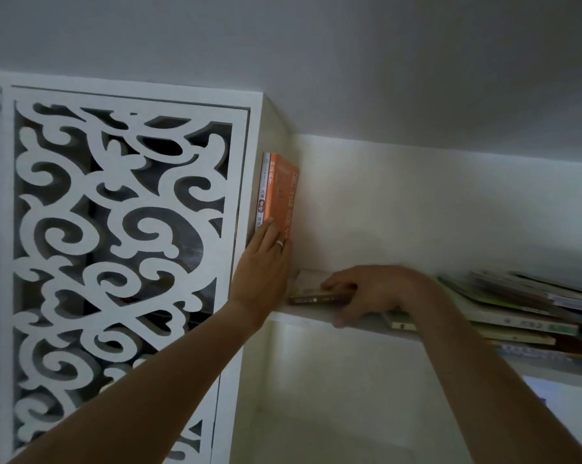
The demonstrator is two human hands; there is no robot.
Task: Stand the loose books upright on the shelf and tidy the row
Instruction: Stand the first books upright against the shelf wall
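White walls and a dim ceiling frame a high white shelf (303,317) set beside a cabinet door (122,262) cut through with scrollwork. At the shelf's left end two books stand upright against the cabinet's side: a thin grey book (262,199) next to the wall and an orange book (281,195) just beside it. The left hand (266,266), a ring on one finger, lies flat and open against the orange book's cover and lower spine, fingers pointing up, pressing the pair to the side. To the right, a brown book (308,289) lies flat on the shelf board near the front edge. The right hand (366,293) is closed on it, fingers curled over the top and the thumb under the shelf's front edge; whether the book is lifted cannot be told. Farther right a loose pile (517,313) of books lies flat and askew, some overhanging the edge, touching the right wrist.
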